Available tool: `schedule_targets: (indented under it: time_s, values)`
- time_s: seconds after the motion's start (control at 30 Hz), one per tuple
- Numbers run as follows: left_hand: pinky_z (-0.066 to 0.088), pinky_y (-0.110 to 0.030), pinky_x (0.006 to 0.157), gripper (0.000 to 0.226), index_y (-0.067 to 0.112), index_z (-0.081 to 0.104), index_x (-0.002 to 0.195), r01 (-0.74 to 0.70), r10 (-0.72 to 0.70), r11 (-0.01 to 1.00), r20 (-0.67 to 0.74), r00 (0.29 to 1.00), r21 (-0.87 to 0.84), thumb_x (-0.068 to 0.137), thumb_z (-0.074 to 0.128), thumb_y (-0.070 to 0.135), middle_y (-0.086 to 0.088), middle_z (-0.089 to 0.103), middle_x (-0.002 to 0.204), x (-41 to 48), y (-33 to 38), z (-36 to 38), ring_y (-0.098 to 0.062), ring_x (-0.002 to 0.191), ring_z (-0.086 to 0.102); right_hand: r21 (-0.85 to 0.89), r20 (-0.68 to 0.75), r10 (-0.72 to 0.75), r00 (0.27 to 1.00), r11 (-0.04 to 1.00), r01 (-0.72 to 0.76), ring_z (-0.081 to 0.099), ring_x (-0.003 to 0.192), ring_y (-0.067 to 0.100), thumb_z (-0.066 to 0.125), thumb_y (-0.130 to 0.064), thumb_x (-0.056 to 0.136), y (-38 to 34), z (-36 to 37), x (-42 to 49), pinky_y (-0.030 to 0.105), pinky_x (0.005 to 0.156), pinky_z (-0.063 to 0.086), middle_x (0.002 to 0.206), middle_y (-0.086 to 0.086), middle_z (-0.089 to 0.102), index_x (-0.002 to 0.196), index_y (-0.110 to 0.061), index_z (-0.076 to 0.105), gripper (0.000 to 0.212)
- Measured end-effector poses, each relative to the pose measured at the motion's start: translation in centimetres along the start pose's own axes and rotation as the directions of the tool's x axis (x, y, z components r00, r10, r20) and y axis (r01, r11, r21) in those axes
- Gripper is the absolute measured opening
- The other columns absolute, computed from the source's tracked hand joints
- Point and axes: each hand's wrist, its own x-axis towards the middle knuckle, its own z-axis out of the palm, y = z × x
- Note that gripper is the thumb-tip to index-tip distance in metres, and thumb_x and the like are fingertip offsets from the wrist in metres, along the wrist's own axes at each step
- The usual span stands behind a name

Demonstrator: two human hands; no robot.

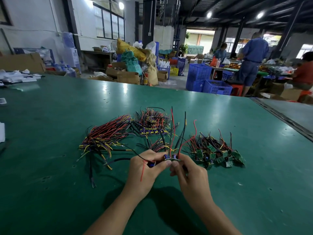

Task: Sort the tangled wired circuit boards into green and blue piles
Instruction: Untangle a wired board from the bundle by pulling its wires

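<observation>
A wide green table (67,167) carries everything. At the left lies a long bundle of red, black and yellow wires (105,138). Far of centre sits the blue-board pile (152,122), and the green-board pile (218,153) lies at the right. Near centre, the left hand (145,168) and right hand (188,172) meet fingertip to fingertip, each pinching the small wired boards (171,157) held between them, whose wires stand upward. A small tangle (158,144) lies just beyond them.
</observation>
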Motion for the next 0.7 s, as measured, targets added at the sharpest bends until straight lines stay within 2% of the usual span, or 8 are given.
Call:
schedule_targets:
  time_s: [0.07, 0.17, 0.27, 0.33, 0.43, 0.57, 0.63, 0.7]
  values:
    - [0.053, -0.021, 0.070, 0.031, 0.043, 0.076, 0.085, 0.019, -0.018, 0.999, 0.015, 1.000, -0.041, 0.072, 0.080, 0.015, 0.012, 0.068, 0.075, 0.3, 0.1, -0.3, -0.004, 0.073, 0.066, 0.136, 0.043, 0.048, 0.998, 0.989, -0.054, 0.067, 0.068, 0.003, 0.057, -0.023, 0.096, 0.2, -0.2, 0.3, 0.018, 0.066, 0.052, 0.072, -0.012, 0.069, 0.102, -0.031, 0.061, 0.011]
    - [0.059, -0.034, 0.076, 0.024, 0.034, 0.078, 0.090, 0.088, -0.083, 0.985, 0.042, 0.996, -0.147, 0.071, 0.078, 0.018, 0.007, 0.071, 0.083, 0.5, -0.1, -0.5, -0.023, 0.085, 0.072, 0.315, 0.090, 0.140, 0.986, 0.935, -0.162, 0.069, 0.076, 0.011, 0.055, -0.027, 0.093, 0.8, -0.7, 0.6, 0.031, 0.077, 0.056, 0.080, -0.003, 0.071, 0.102, -0.026, 0.063, 0.012]
    - [0.059, -0.033, 0.077, 0.028, 0.030, 0.078, 0.094, 0.099, -0.086, 0.975, 0.072, 0.994, -0.197, 0.077, 0.075, 0.007, 0.001, 0.072, 0.097, 0.3, -0.1, -0.4, -0.023, 0.087, 0.073, 0.381, 0.103, 0.159, 0.982, 0.905, -0.187, 0.069, 0.082, 0.022, 0.057, -0.027, 0.090, 1.0, -0.9, 0.6, 0.041, 0.080, 0.056, 0.083, 0.007, 0.071, 0.102, -0.022, 0.065, 0.016]
    - [0.060, -0.035, 0.077, 0.028, 0.032, 0.077, 0.094, 0.094, -0.085, 0.978, 0.059, 0.995, -0.187, 0.076, 0.073, 0.011, -0.002, 0.072, 0.098, 0.3, -0.1, -0.3, -0.022, 0.087, 0.073, 0.412, 0.103, 0.173, 0.979, 0.889, -0.201, 0.069, 0.082, 0.025, 0.060, -0.023, 0.090, 0.9, -0.7, 0.6, 0.038, 0.078, 0.056, 0.083, 0.008, 0.072, 0.101, -0.022, 0.068, 0.014]
    - [0.060, -0.040, 0.076, 0.026, 0.029, 0.077, 0.091, 0.090, -0.089, 0.973, 0.015, 0.996, -0.210, 0.075, 0.074, 0.008, -0.006, 0.074, 0.093, 0.3, -0.2, -0.3, -0.028, 0.087, 0.072, 0.463, 0.071, 0.215, 0.974, 0.858, -0.223, 0.070, 0.077, 0.017, 0.063, -0.006, 0.091, 0.9, -0.4, 0.7, 0.021, 0.072, 0.054, 0.079, 0.009, 0.073, 0.093, -0.022, 0.072, 0.018]
    - [0.059, -0.044, 0.080, 0.030, 0.021, 0.074, 0.093, 0.062, -0.077, 0.977, -0.065, 0.995, -0.205, 0.078, 0.073, -0.005, -0.010, 0.074, 0.089, 0.5, -0.4, -0.3, -0.034, 0.087, 0.071, 0.493, 0.003, 0.291, 0.957, 0.832, -0.254, 0.061, 0.073, 0.045, 0.068, -0.003, 0.087, 1.3, -0.7, 0.8, 0.036, 0.073, 0.044, 0.075, 0.028, 0.063, 0.082, -0.010, 0.070, 0.009]
    - [0.059, -0.041, 0.080, 0.029, 0.018, 0.073, 0.093, 0.051, -0.077, 0.978, -0.121, 0.990, -0.204, 0.078, 0.071, -0.008, -0.011, 0.074, 0.090, 0.6, -0.4, -0.2, -0.031, 0.087, 0.071, 0.522, -0.016, 0.313, 0.950, 0.813, -0.259, 0.058, 0.068, 0.034, 0.071, -0.006, 0.084, 1.5, -0.6, 0.8, 0.038, 0.074, 0.039, 0.072, 0.017, 0.064, 0.080, -0.005, 0.065, 0.007]
    - [0.059, -0.035, 0.079, 0.030, 0.017, 0.071, 0.092, 0.027, -0.066, 0.978, -0.182, 0.981, -0.207, 0.078, 0.071, -0.009, -0.013, 0.073, 0.092, 0.8, -0.5, -0.3, -0.030, 0.087, 0.072, 0.531, -0.027, 0.330, 0.944, 0.804, -0.267, 0.055, 0.076, 0.023, 0.071, -0.005, 0.082, 1.4, -0.6, 0.9, 0.039, 0.075, 0.039, 0.075, 0.002, 0.068, 0.078, -0.002, 0.061, 0.011]
